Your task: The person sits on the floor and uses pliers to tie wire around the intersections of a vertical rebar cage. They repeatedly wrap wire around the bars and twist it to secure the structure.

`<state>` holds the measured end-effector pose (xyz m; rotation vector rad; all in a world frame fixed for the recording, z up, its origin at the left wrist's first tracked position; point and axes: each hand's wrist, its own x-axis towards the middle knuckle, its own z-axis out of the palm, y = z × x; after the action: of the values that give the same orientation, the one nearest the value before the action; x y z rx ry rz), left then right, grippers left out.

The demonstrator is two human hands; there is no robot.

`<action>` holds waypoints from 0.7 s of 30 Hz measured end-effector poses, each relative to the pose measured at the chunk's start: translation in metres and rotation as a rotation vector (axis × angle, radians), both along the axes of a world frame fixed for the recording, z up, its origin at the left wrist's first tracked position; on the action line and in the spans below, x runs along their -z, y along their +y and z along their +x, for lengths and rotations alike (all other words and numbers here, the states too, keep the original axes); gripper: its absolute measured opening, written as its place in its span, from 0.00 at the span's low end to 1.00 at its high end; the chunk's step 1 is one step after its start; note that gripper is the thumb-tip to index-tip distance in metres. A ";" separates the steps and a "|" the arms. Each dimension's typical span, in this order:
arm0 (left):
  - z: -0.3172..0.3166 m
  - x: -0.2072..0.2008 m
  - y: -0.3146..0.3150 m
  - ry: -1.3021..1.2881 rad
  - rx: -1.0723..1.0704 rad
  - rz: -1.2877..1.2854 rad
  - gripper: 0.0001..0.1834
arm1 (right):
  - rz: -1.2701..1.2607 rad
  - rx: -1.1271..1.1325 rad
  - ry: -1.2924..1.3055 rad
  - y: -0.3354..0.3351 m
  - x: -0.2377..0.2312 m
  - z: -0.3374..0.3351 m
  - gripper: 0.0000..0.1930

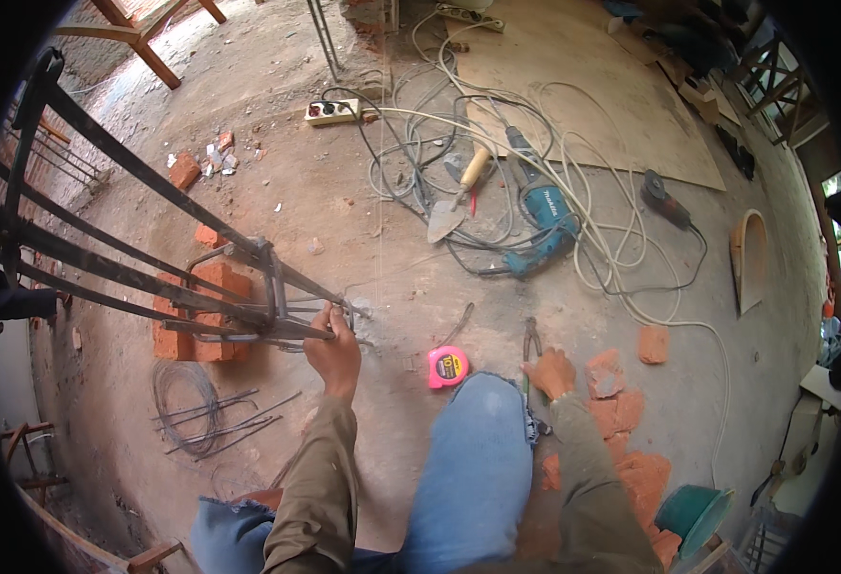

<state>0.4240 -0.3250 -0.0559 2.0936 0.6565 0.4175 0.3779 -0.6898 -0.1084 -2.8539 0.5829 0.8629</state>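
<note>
My left hand [335,356] pinches a bar at the near end of a steel rebar cage [269,287], by its last stirrup. The cage slants up to the left, its end propped on red bricks [221,287]. Beside my right knee, my right hand [551,374] has its fingers curled on the handles of a pair of pincers [532,342], jaws pointing away from me. A pink tape measure [447,367] lies on the ground between my hands. Below the cage rest a coil of thin wire [187,407] and several cut rods [239,427].
Ahead lie a blue power drill [546,222], a trowel [449,215], an angle grinder [666,199], tangled cables [592,206] and a power strip [333,112]. Broken bricks [645,483] and a green bucket [696,517] are at my right. Another person's sleeve [23,302] shows far left.
</note>
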 end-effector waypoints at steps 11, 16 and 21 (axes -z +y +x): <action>-0.004 -0.006 -0.002 -0.046 -0.014 0.085 0.14 | 0.400 0.203 -0.212 -0.020 0.039 -0.023 0.22; -0.004 -0.007 -0.003 -0.037 -0.031 0.113 0.12 | 1.113 0.230 -0.157 -0.011 -0.057 0.012 0.18; -0.004 -0.008 -0.003 -0.009 -0.049 0.105 0.11 | 0.971 -0.508 -0.268 0.053 -0.156 0.105 0.23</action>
<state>0.4203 -0.3282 -0.0482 2.1765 0.6945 0.4977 0.4824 -0.6364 0.0471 -2.1222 -0.5008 0.5517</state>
